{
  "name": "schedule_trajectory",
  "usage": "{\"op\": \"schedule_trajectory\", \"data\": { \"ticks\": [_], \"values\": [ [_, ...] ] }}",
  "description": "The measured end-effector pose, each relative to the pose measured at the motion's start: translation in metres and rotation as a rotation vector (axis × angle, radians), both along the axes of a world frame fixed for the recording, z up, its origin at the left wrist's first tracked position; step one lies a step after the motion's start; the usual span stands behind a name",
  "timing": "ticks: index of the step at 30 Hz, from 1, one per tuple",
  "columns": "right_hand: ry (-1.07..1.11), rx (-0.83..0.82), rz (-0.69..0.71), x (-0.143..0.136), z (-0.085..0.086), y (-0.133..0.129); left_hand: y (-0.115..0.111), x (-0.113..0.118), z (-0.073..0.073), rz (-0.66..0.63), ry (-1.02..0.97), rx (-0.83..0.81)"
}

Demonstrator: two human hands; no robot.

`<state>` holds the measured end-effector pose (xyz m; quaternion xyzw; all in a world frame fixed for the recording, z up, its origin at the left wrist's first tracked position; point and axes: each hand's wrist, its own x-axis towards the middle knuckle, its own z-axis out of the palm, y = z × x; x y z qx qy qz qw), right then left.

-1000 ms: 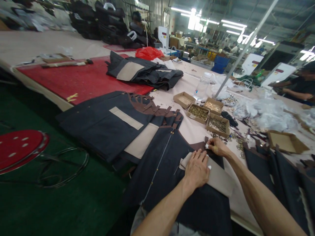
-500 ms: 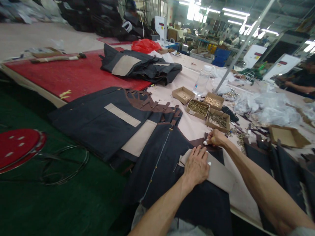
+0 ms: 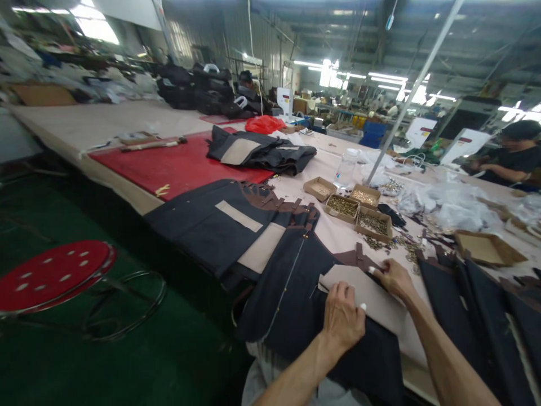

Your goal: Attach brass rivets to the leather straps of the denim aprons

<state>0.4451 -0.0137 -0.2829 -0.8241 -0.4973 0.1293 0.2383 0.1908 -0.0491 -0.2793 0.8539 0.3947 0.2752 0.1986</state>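
Across my lap and the table edge lies a dark apron-like cloth piece (image 3: pixel 313 282) with a beige panel (image 3: pixel 378 299) and brown trim (image 3: pixel 357 257). My left hand (image 3: pixel 344 318) rests on the panel's left part, fingers bent and thumb held apart; white wrapping covers the thumb tip. At the trim beyond the panel, my right hand (image 3: pixel 397 279) has thumb and fingers pinched on the brown edge; its thumb tip is wrapped in white too. To the left, more dark pieces (image 3: pixel 194 220) with beige patches lie overlapped, their brown straps bearing small metal studs.
Small cardboard boxes (image 3: pixel 341 207) of metal fittings stand beyond my hands, near a clear bottle (image 3: pixel 345 169) and a slanted pole (image 3: pixel 412 93). Folded dark cloth (image 3: pixel 262 152) lies on a red sheet (image 3: pixel 169 166). A red stool (image 3: pixel 59 273) stands left; a person (image 3: pixel 513 158) sits at far right.
The view has tilted up and turned left. My left hand, flat on the beige panel before, now has its fingers bent. My right hand still pinches the brown trim, its fingers a little more extended.
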Motion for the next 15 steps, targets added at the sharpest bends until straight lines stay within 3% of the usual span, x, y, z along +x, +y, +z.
{"op": "schedule_trajectory", "data": {
  "ticks": [3, 5, 10, 13, 15],
  "values": [
    [0.182, 0.076, -0.052, -0.003, -0.018, -0.028, -0.018, 0.010, 0.002, 0.043, -0.022, -0.074],
    [0.393, 0.147, -0.061, -0.015, -0.011, -0.038, -0.030, 0.022, 0.006, 0.047, -0.016, -0.112],
    [0.765, 0.412, 0.057, -0.071, 0.056, -0.051, -0.052, 0.036, 0.030, 0.152, -0.041, -0.134],
    [0.933, 0.452, 0.225, -0.091, 0.095, -0.058, -0.046, 0.017, 0.056, 0.187, -0.064, -0.149],
    [1.021, 0.474, 0.293, -0.093, 0.108, -0.058, -0.037, -0.005, 0.083, 0.167, -0.072, -0.125]
  ]
}}
